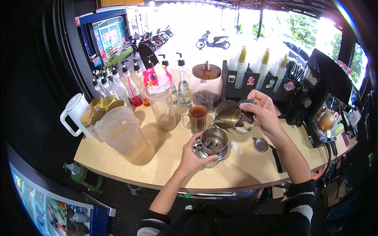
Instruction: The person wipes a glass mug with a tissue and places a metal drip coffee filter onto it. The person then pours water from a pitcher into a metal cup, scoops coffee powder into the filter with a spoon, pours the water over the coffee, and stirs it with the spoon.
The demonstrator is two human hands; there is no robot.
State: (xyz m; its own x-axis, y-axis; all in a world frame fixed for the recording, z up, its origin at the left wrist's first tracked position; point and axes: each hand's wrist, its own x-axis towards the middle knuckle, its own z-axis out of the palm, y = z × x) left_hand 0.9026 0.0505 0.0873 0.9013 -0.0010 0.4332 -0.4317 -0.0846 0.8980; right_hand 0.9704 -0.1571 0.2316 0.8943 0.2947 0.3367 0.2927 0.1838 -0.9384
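My left hand (pixel 191 156) is closed around a metal drip coffee filter (pixel 214 141), thumb along the front of its base plate. The filter sits upright over a glass (pixel 210 164), mostly hidden beneath it, and dark residue shows inside the cup. In my right hand (pixel 263 111) is a shiny pitcher (pixel 228 115), gripped by its dark handle and tilted left, its rim close above the filter's right side. Just behind stands a glass mug (pixel 197 118) of reddish-brown drink. A round metal lid (pixel 260 144) and a crumpled clear wrapper (pixel 235 147) lie right of the filter.
Left on the counter stand a large cloudy pitcher (pixel 125 137), a white jug (pixel 77 111) and a tall clear container (pixel 162 110). Pump bottles (pixel 183 88), a wooden-lidded jar (pixel 206 88) and a black cup holder (pixel 252 84) line the back. An espresso machine (pixel 321 118) stands right.
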